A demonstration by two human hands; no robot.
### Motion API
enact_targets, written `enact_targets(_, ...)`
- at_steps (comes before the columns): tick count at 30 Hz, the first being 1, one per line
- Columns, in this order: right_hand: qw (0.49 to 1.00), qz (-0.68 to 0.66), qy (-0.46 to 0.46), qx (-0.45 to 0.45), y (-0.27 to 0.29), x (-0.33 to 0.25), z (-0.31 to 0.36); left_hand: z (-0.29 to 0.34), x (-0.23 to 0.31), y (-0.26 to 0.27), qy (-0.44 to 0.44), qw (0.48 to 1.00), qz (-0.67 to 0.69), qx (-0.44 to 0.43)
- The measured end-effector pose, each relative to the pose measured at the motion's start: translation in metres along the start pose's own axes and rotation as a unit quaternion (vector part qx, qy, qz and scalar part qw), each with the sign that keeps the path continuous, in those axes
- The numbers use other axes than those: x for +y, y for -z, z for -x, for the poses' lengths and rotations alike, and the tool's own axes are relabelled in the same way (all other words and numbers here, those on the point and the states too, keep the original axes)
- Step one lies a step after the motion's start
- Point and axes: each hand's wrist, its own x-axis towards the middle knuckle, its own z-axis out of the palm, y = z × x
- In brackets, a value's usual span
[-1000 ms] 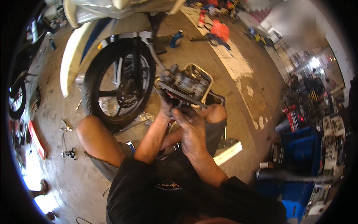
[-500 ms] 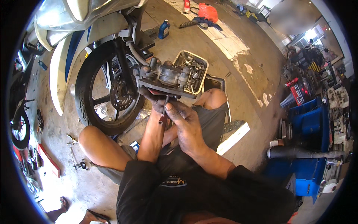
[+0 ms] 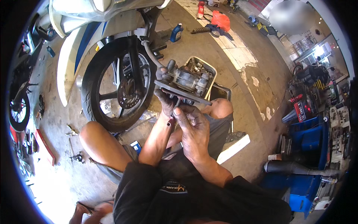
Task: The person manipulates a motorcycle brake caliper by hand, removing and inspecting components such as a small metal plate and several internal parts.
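Both hands raised above the knees. Left hand [image 3: 166, 102] clamps the grey brake caliper [image 3: 184, 84] from below, steadying it. Right hand [image 3: 192, 128] pinches a thin dark tool [image 3: 172, 119] under it. Motorcycle front wheel [image 3: 115, 86] just left, metal tray [image 3: 207, 72] behind on floor.

The whole scene is carried by a bare concrete floor [image 3: 209, 52], stained and patched with paler areas toward the upper right. A motorcycle's front wheel [image 3: 115, 84] is stood upright on it at upper left. Behind the wheel, a blue bottle [image 3: 176, 33] is set on the floor, and further back an orange bag [image 3: 220, 19] is laid beside a coil spring [image 3: 203, 29]. A metal parts tray [image 3: 203, 72] (its contents too small to be told apart) is placed near the middle. Small hand tools [image 3: 74, 143] are scattered at lower left, and a white board [image 3: 234, 148] is laid at the right.
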Motion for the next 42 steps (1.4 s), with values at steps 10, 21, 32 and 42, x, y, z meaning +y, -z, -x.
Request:
enact_targets(10, 0.999, 0.038, 0.015, 0.015, -0.003, 0.002, -0.001, 0.001, 0.005, -0.009, 0.043, 0.998, 0.014, 0.046)
enact_targets(21, 0.999, -0.049, -0.003, -0.004, -0.004, -0.007, -0.001, -0.003, 0.001, -0.008, 0.033, 0.998, 0.056, -0.020)
enact_targets(32, 0.999, 0.036, -0.011, 0.016, -0.004, -0.005, 0.002, -0.001, 0.011, -0.028, 0.065, 0.996, -0.001, 0.063)
enact_targets(42, 0.951, 0.286, 0.120, -0.021, 0.010, -0.007, -0.007, -0.002, 0.005, -0.019, 0.009, 0.997, 0.071, -0.006)
